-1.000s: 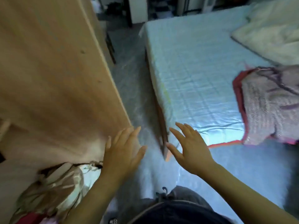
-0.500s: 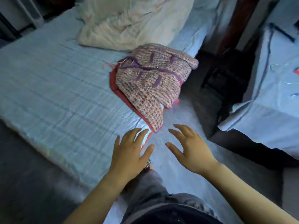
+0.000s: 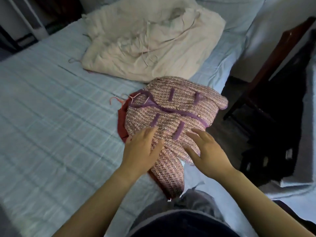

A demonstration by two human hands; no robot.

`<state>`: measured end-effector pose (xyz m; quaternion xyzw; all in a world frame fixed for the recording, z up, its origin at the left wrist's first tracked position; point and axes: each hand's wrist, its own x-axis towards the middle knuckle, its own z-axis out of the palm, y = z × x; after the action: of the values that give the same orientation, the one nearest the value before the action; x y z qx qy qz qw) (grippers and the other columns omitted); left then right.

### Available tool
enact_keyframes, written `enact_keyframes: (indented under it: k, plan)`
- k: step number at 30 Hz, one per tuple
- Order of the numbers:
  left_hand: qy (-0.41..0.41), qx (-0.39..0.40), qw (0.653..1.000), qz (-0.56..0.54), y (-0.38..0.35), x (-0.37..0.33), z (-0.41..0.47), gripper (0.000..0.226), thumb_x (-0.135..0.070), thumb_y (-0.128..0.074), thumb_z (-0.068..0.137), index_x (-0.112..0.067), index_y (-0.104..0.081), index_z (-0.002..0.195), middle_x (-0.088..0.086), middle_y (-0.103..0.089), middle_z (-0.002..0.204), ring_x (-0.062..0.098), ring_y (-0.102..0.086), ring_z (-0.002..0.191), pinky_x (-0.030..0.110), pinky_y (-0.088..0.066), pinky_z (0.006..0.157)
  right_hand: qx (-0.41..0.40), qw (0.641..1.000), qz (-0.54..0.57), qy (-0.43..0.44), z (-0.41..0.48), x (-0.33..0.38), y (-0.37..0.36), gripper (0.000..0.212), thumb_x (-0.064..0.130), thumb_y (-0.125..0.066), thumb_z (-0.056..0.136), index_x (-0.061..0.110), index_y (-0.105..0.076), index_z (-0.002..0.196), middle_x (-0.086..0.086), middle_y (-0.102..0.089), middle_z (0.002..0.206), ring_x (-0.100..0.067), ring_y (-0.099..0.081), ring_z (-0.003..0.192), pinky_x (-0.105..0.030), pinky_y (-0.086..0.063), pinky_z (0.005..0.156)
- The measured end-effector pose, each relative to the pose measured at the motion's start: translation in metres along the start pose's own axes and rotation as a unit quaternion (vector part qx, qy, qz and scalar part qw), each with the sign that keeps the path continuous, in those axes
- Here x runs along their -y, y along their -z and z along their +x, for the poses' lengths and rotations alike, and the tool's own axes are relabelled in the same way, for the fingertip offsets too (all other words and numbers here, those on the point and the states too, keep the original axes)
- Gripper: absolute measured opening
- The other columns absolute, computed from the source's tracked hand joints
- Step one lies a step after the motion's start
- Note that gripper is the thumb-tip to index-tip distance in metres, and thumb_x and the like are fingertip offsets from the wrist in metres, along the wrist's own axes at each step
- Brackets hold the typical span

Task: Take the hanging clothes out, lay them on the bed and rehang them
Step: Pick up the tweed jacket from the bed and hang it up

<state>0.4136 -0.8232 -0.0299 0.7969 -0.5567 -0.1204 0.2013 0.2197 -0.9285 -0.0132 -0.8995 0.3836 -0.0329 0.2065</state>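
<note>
Head camera, close below: the left hand (image 3: 140, 151) and the right hand (image 3: 207, 155) rest side by side, fingers straight and spread, on the pink tweed jacket (image 3: 172, 115), grasping nothing. The jacket lies over a red garment (image 3: 122, 121) near the bed (image 3: 51, 120) edge. Farther back sits a crumpled cream garment (image 3: 153, 47).

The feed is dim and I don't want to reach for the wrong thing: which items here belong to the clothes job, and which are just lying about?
Job: tweed jacket under the left hand and right hand; red garment beneath it; pink hanger; cream clothes pile; bed.
Lying about: dark wooden frame beside the bed; dark heap on the floor, too dim to identify.
</note>
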Motion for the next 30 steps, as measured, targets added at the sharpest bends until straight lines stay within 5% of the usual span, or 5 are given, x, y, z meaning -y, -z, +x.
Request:
enact_keyframes:
  k: [4,15,20,24,30]
  plan:
    - [0.061,-0.023,0.998,-0.001,0.012,0.037,0.048,0.060,-0.059,-0.025,0.092,-0.023,-0.040,0.138,-0.002,-0.049,0.138,0.017,-0.045,0.126,0.047,-0.039,0.101,0.036,0.998,0.017,0.049,0.078,0.004,-0.005,0.079,0.072,-0.016,0.084,0.020,-0.050,0.132,-0.003,-0.045,0.141,-0.025,-0.039,0.131,-0.039,-0.033,0.106]
    - [0.297,-0.083,0.951,0.022,-0.018,0.114,0.157,0.059,-0.053,-0.030,0.090,-0.014,-0.052,0.128,0.006,-0.062,0.117,0.026,-0.061,0.099,0.041,-0.051,0.080,0.186,0.943,-0.071,0.268,0.342,0.009,-0.038,0.046,0.042,-0.045,0.095,0.017,-0.049,0.134,-0.004,-0.043,0.141,-0.023,-0.042,0.127,-0.035,-0.033,0.105]
    - [0.371,-0.116,0.921,0.011,-0.054,0.139,0.225,0.048,-0.046,-0.038,0.091,-0.015,-0.053,0.125,0.004,-0.061,0.114,0.025,-0.059,0.099,0.040,-0.049,0.081,0.210,0.893,-0.169,0.359,0.463,-0.013,-0.077,0.046,0.042,-0.046,0.090,0.012,-0.057,0.122,-0.012,-0.053,0.132,-0.032,-0.047,0.123,-0.048,-0.036,0.101]
    - [0.396,-0.115,0.911,0.009,-0.085,0.171,0.271,0.046,-0.043,-0.041,0.093,-0.015,-0.050,0.129,0.006,-0.058,0.121,0.026,-0.056,0.106,0.043,-0.048,0.085,0.276,0.835,-0.256,0.402,0.536,-0.020,-0.123,0.050,0.039,-0.038,0.097,0.014,-0.036,0.141,-0.008,-0.025,0.153,-0.028,-0.017,0.142,-0.054,-0.012,0.112]
    - [0.470,-0.030,0.882,0.001,-0.147,0.230,0.294,0.051,-0.047,-0.032,0.091,-0.014,-0.053,0.124,0.010,-0.060,0.117,0.032,-0.058,0.102,0.045,-0.050,0.083,0.318,0.823,-0.287,0.373,0.608,-0.031,-0.181,0.058,0.041,-0.036,0.097,0.014,-0.020,0.147,-0.007,-0.017,0.155,-0.027,-0.014,0.142,-0.050,-0.015,0.113]
